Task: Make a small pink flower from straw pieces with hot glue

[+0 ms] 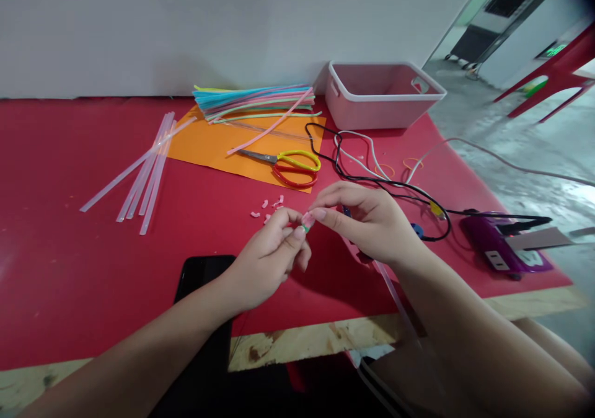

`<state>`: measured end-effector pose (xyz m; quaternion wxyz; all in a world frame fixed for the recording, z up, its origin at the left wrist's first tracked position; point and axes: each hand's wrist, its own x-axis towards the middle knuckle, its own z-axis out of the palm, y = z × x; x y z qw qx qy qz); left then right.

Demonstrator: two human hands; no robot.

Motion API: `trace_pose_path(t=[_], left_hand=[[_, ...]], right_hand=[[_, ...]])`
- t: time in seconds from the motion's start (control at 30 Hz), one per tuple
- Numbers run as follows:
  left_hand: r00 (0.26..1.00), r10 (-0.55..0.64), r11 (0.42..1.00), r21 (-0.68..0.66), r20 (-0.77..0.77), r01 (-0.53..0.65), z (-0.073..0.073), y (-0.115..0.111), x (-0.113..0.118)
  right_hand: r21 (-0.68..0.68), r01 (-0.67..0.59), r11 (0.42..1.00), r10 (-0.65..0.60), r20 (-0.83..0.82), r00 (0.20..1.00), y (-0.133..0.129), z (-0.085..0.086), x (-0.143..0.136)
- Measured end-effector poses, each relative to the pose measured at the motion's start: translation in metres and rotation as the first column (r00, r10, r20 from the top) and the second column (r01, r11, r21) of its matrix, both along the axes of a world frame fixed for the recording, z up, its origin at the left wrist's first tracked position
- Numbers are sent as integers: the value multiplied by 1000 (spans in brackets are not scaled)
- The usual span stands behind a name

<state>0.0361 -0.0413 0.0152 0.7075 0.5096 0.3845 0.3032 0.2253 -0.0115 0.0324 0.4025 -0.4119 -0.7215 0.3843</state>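
Observation:
Between my hands is a small pink and green piece, too small to make out fully. My left hand pinches its green end between thumb and fingers. The thumb and fingertips of my right hand close on its pink end from the other side. Several tiny pink cut bits lie on the red tabletop just beyond my left fingers. Partly hidden beneath my right hand is a pink tool with a clear stick coming out of its rear, apparently a glue gun.
Scissors and a bundle of coloured pipe cleaners rest on orange paper. Clear glue sticks lie left. A pink basket, tangled cables and a purple power strip are right. A black phone sits near my left wrist.

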Motion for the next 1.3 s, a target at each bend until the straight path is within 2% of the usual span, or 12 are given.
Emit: trace_pose_path(t=[0.1, 0.23, 0.5, 1.07, 1.3], left_hand=[[998, 5, 996, 86, -62, 1, 0, -1, -1], [993, 19, 991, 135, -120, -2, 3, -3, -1], [981, 136, 970, 220, -141, -103, 4, -7, 1], [987, 124, 978, 183, -103, -104, 6, -8, 1], [984, 129, 968, 233, -123, -98, 4, -8, 2]], right_hand=[[4, -9, 1000, 9, -1, 1000, 0, 0, 0], [20, -15, 1000, 15, 1, 1000, 0, -1, 1], [15, 14, 1000, -14, 11, 1000, -1, 1, -2], [51, 3, 999, -3, 9, 1000, 1, 0, 1], [46, 7, 999, -7, 7, 1000, 0, 1, 0]])
